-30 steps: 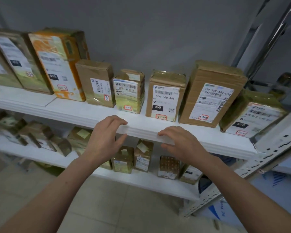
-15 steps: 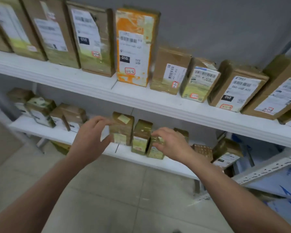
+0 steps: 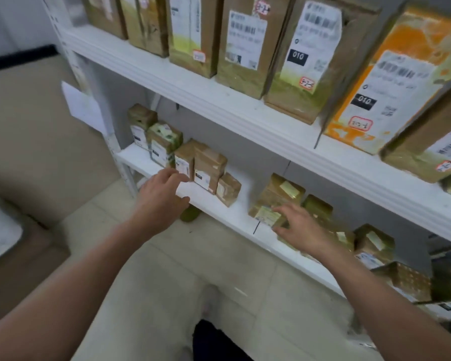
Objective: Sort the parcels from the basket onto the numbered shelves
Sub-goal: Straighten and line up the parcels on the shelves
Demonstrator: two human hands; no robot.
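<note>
Brown taped parcels [image 3: 208, 173] stand on the lower shelf [image 3: 235, 212], labels facing out so their numbers read. My left hand [image 3: 162, 199] hovers loose and empty at the shelf edge. My right hand [image 3: 302, 225] spreads its fingers against one small parcel [image 3: 279, 194], clasping nothing, probably to square it.

tall parcels [image 3: 241, 45] on upper shelf [image 3: 245, 118]

Soft, even white light fills the place, brightest along the front of the upper shelf [image 3: 219, 100]; no hard glare; dim shade sits beneath it toward 3 o'clock; motion blur smears the parcel labels [image 3: 320, 22] from 12 to 2 o'clock; straight lines bow near the edges; 9 o'clock goes mushy.
</note>
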